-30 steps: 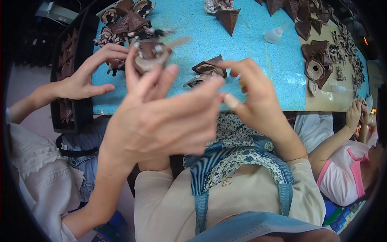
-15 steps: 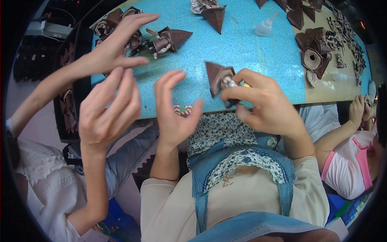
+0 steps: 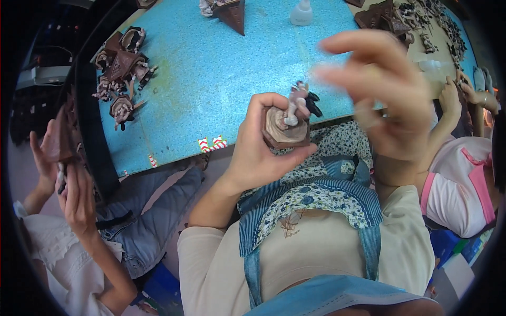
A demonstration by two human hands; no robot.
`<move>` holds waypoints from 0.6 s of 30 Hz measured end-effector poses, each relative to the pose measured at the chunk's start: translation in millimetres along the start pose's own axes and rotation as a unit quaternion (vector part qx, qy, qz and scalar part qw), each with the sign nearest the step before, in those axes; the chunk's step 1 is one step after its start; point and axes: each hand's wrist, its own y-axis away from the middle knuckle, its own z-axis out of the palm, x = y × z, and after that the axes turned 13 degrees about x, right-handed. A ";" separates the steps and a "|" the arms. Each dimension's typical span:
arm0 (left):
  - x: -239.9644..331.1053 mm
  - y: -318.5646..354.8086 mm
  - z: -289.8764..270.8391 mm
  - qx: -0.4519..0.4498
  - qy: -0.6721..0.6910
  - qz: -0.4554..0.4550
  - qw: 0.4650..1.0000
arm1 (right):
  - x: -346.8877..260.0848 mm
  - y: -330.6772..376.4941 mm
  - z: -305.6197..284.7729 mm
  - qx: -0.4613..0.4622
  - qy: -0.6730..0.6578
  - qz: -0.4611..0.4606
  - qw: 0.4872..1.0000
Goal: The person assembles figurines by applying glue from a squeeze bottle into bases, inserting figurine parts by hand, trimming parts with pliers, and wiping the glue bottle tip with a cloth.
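Steadying the figurine (image 3: 298,100) by its brown base (image 3: 286,140), the left hand (image 3: 254,157) curls round the rim just over the near edge of the blue worktop (image 3: 184,84), index finger on the far side of the base, thumb on the near side. The figure rises from the base, with a black part jutting out on its right. The right hand (image 3: 395,100), over the worktop's right-hand side, is blurred; its fingers look spread and apart from the figurine, and nothing shows between them.

Doing this well seems to call for pressure on the rim alone, since the slim limbs look easy to knock or bend. A level base, low and close to the worktop, would likely make any slip harmless, and touches from the right hand are best light and on the thicker body.

As for lettering, the white bottle (image 3: 301,14) toward the worktop's far edge bears faint marks, too small to read. Brown lines that may be lettering cross the cream shirt (image 3: 316,253) on the wearer's side of the worktop. Chevron strips (image 3: 203,145) along its near edge show only red and white. No brand can be made out.
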 end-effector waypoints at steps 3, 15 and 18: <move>-4.5 3.2 4.5 -0.004 0.041 0.031 0.999 | -19.1 13.8 -9.3 0.259 -0.142 0.087 0.951; -11.6 11.1 2.7 -0.050 0.222 -0.152 0.962 | -19.5 18.6 6.0 0.114 -0.416 0.140 0.891; -14.5 13.1 0.9 -0.036 0.213 -0.171 0.961 | -32.4 23.0 8.2 0.151 -0.154 0.187 0.958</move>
